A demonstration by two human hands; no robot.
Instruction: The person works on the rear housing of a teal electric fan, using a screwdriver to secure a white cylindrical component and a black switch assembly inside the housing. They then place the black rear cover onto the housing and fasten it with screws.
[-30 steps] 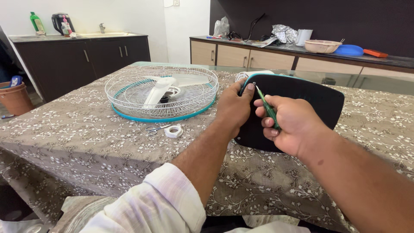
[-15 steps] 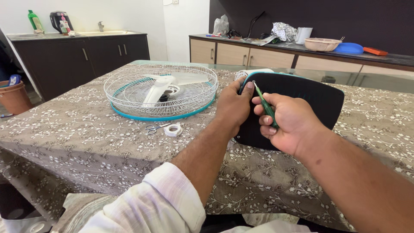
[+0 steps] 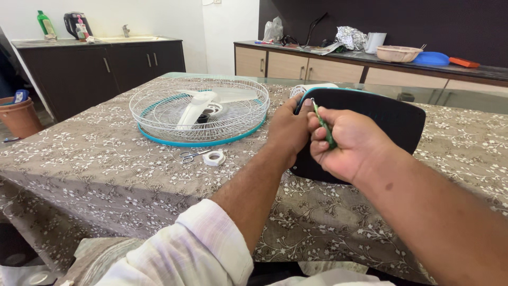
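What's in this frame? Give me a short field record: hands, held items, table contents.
left hand: left hand grips the edge of the black flat plastic panel
right hand: right hand holds a thin green-handled screwdriver, tip up at the panel's top edge
surface: table with brown floral cloth
fan part: round white wire fan guard with teal rim, lying flat, white blades inside
small items: small scissors beside a white plastic ring nut, in front of the guard
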